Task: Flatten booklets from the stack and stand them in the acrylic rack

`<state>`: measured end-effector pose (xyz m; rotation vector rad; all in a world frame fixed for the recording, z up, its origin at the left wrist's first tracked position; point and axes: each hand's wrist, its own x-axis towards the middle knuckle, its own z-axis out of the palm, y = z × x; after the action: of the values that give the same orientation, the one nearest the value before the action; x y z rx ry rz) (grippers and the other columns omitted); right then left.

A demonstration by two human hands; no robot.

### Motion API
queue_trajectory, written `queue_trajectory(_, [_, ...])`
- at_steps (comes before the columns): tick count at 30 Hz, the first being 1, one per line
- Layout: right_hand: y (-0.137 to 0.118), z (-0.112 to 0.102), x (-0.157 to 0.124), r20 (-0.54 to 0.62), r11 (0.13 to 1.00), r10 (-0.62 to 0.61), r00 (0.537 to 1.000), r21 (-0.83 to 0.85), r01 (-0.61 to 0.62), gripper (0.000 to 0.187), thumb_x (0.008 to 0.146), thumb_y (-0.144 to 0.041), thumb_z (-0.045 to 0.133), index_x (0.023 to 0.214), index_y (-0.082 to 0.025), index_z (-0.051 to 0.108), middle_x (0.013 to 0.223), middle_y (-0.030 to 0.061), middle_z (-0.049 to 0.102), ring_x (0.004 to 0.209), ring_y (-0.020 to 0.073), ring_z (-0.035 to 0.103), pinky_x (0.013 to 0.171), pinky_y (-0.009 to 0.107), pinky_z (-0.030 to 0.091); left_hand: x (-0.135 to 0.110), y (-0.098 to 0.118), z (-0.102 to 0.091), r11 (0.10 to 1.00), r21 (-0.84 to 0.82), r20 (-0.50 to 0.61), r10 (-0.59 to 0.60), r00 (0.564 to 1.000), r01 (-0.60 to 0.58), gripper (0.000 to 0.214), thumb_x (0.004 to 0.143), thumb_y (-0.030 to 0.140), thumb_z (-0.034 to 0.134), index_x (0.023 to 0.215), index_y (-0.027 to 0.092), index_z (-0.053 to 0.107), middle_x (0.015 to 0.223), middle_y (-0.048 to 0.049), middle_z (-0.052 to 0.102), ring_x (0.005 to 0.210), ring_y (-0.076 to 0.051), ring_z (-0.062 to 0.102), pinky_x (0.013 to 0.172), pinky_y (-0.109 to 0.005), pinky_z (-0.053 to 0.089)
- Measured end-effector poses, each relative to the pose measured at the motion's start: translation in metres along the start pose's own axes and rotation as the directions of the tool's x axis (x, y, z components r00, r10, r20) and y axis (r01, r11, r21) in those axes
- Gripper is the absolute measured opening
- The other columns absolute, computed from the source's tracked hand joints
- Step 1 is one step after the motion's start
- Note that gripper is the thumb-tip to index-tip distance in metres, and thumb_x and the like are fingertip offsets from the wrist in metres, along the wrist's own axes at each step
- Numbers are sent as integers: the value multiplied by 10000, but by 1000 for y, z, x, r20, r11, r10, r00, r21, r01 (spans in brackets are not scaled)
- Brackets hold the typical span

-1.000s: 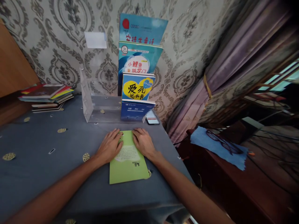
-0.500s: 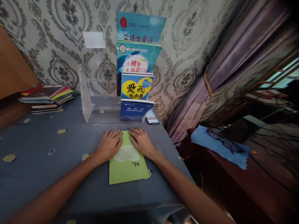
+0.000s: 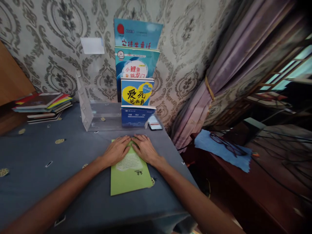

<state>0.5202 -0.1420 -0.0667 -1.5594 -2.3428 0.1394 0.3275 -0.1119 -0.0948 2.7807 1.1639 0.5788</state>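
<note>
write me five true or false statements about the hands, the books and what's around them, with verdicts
1. The left hand touches the green book. True.
2. The green book stands upright in the clear stand. False: it lies flat on the table.
3. The dark blue book is in front of the yellow-heart book. True.
4. The glasses lie on a blue cloth. True.
5. The right hand is on the curtain. False: it is on the green book.

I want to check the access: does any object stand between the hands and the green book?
Nothing visible stands in the way: the left hand and the right hand lie directly on the green book, near its far end. The transparent rack stands beyond.
</note>
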Motion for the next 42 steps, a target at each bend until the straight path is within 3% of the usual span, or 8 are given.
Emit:
queue_trajectory(9, [0, -1, 0, 0, 999, -1, 1000, -40, 1, 342, 997, -259, 500, 1307, -180, 621, 1349, 127, 619, 1229, 264, 523, 1019, 424, 375, 2, -2, 4, 1000, -21, -24, 7, 1000, -7, 455, 1005, 356, 382, 1374, 150, 550, 1431, -119, 578, 1299, -265, 545, 1112, -459, 420])
queue_trajectory(15, [-11, -8, -2, 4, 988, 101, 995, -116, -100, 302, 980, -262, 519, 1238, -189, 660, 1168, 145, 615, 1091, 283, 561, 926, 409, 440, 1, 2, 2, 999, -40, -52, -28, 998, 26, 424, 998, 336, 399, 1356, 186, 568, 1402, -111, 598, 1279, -250, 556, 1107, -457, 415])
queue_trajectory(20, [-4, 0, 1, -36, 997, 22, 999, -68, -25, 258, 984, -196, 497, 1161, -152, 679, 1113, 128, 621, 1087, 250, 560, 1019, 397, 417, 3, 13, -2, 993, 5, -24, -118, 993, 119, 417, 981, 286, 415, 1340, 153, 581, 1394, -119, 600, 1256, -269, 563, 1075, -460, 428])
queue_trajectory(24, [5, 7, 4, -68, 1000, -21, 997, -12, 20, 264, 972, -159, 504, 1172, -158, 676, 1141, 115, 642, 1089, 233, 566, 1021, 376, 430, 5, 20, 0, 988, 49, -30, -143, 989, 145, 432, 982, 260, 376, 1359, 151, 555, 1400, -130, 592, 1262, -274, 550, 1052, -467, 428])
queue_trajectory(34, [6, 6, 5, -22, 1000, -11, 1000, -24, 10, 348, 982, -174, 476, 1292, -120, 625, 1340, 153, 633, 1227, 270, 564, 1077, 433, 412, 10, 9, 4, 1000, 14, 10, 3, 1000, -4, 470, 990, 240, 326, 1416, 153, 501, 1464, -133, 541, 1334, -258, 507, 1113, -459, 383])
queue_trajectory(42, [6, 1, 2, -12, 999, 15, 1000, 39, -15, 354, 972, -161, 482, 1287, -107, 635, 1351, 164, 634, 1258, 240, 581, 1094, 382, 428, 9, 10, 2, 999, 15, 25, -33, 999, 32, 452, 995, 264, 359, 1409, 165, 511, 1471, -126, 536, 1326, -260, 518, 1106, -455, 395])
